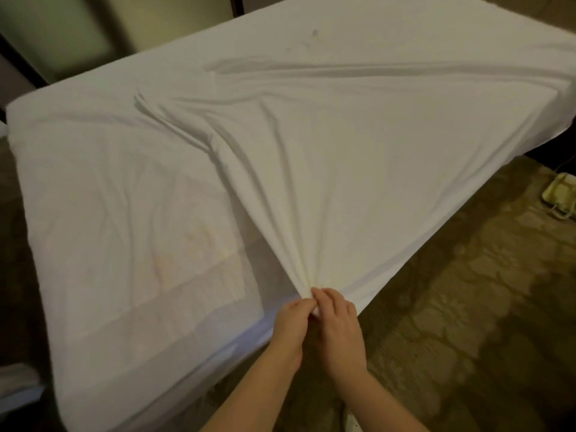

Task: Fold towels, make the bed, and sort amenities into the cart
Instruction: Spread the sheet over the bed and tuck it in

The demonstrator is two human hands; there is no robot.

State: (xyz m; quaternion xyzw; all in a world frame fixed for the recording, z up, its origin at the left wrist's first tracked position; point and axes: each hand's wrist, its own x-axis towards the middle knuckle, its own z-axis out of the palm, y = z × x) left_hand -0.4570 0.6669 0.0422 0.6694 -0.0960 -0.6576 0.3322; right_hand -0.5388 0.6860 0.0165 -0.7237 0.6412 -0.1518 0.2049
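White bed sheet (358, 169) lies skewed over the mattress (109, 213), with its near corner bunched at 6 o'clock, just off the mattress's near corner. Hands are together there: left hand (293, 319) and right hand (338, 319) touch, and both pinch the gathered corner. The sheet fans out from the pinch toward 12 and 2, and the mattress top is uncovered at 8. I see a long ridge at 12.

My risk calls:
- A hard tug could drag the far edge off, since nothing visibly anchors it.
- The small pinch could slip and the corner drop onto the carpet (467, 307).
- The right edge at 4 hangs over the floor and may sweep toward what looks like a telephone (559, 194) at 3.
- The skew could leave the 8 o'clock side uncovered.
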